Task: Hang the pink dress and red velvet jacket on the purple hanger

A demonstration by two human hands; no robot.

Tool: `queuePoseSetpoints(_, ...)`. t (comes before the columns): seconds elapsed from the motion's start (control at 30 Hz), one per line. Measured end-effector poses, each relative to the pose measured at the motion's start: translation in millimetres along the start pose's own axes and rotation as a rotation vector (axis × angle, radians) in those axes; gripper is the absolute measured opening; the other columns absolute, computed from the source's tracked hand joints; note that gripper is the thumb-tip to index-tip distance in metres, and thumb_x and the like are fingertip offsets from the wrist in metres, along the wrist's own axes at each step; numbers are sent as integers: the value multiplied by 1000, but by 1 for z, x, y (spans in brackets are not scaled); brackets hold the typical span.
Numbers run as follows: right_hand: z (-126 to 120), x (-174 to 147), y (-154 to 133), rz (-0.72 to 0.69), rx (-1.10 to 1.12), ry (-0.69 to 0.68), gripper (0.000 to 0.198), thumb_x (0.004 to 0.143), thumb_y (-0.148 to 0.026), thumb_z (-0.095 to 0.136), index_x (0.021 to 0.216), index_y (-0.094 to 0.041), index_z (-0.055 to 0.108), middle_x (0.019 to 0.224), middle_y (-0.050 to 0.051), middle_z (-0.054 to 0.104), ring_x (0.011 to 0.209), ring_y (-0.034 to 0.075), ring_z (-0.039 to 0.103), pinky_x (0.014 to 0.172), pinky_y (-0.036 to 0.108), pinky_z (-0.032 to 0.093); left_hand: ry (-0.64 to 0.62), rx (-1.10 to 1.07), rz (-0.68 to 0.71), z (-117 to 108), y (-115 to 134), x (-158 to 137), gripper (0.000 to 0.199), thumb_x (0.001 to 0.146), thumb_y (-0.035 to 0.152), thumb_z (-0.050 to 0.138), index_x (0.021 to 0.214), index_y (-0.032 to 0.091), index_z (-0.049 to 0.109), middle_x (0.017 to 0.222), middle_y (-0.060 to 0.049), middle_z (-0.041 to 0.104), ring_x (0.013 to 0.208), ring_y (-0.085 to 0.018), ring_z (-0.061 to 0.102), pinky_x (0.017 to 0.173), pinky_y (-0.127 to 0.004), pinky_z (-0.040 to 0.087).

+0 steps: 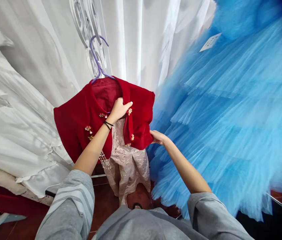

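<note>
A short red velvet jacket (141, 100) with beaded flower fastenings hangs on a purple hanger (96, 58) in front of me. Its front is parted, and a pale pink brocade garment (130, 163) shows below and behind it. My left hand (119, 109) is closed on the front edge of the jacket near the collar, thumb outside. Lower down at the right, my right hand (158, 137) grips the jacket's sleeve end or side edge; its fingertips are partly hidden by the cloth.
The hanger is at a white scrollwork metal stand (87, 30). White drapes (141, 36) cover the wall behind, and white garments (18, 110) hang at the left. A layered blue tulle gown (226, 110) fills the right side. Reddish tiles (100, 200) form the floor.
</note>
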State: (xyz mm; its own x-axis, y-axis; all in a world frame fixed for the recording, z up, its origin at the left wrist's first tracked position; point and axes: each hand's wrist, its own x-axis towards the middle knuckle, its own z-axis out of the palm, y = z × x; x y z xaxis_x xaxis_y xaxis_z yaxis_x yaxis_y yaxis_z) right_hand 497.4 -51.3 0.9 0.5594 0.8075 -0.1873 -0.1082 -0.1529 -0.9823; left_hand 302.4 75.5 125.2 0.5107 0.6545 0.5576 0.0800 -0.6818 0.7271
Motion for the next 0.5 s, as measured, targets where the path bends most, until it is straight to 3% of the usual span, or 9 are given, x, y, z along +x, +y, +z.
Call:
queuePoseSetpoints(0.07, -8, 6, 0, -53, 77, 25, 35, 77, -50, 69, 73, -18, 56, 64, 2, 65, 61, 15, 60, 60, 28, 54, 93, -4, 10, 0, -4, 6, 12, 78, 23, 58, 70, 15, 59, 75, -4, 67, 71, -17, 59, 73, -29, 47)
queuePoseSetpoints(0.17, -24, 3, 10, -249, 181, 312, 41, 93, -55, 41, 78, -19, 50, 68, -1, 63, 66, 9, 58, 66, 20, 52, 252, -19, 38, -1, -7, 11, 14, 78, 20, 56, 65, 17, 55, 66, 0, 60, 66, -15, 53, 71, -28, 44)
queuePoseSetpoints(0.23, -22, -9, 38, -266, 118, 440, 43, 96, -52, 31, 78, -19, 50, 66, 0, 61, 67, 9, 59, 65, 20, 51, 275, -37, 39, 1, -7, 11, 18, 77, 19, 56, 60, 18, 50, 61, 1, 53, 62, -14, 49, 68, -28, 42)
queuePoseSetpoints(0.3, -8, -28, 76, -168, -19, 386, 39, 92, -49, 43, 72, -17, 53, 58, 1, 59, 61, 12, 58, 59, 23, 50, 231, -38, 28, 4, -8, 8, 24, 74, 19, 59, 54, 19, 46, 57, 2, 49, 59, -13, 44, 65, -28, 41)
queuePoseSetpoints(0.4, 17, -51, 119, -91, -179, 255, 28, 74, -35, 71, 62, -15, 56, 49, 2, 55, 54, 17, 58, 55, 28, 48, 189, -101, 8, 6, -11, 5, 25, 70, 19, 61, 52, 20, 44, 55, 3, 47, 57, -13, 42, 63, -28, 40)
queuePoseSetpoints(0.5, 20, -51, 108, -109, -310, 265, 13, 71, -23, 72, 71, -12, 64, 68, 10, 67, 73, 23, 65, 74, 36, 53, 225, -325, -49, 3, -15, 6, 16, 66, 17, 59, 57, 19, 46, 59, 4, 50, 60, -12, 46, 66, -26, 43)
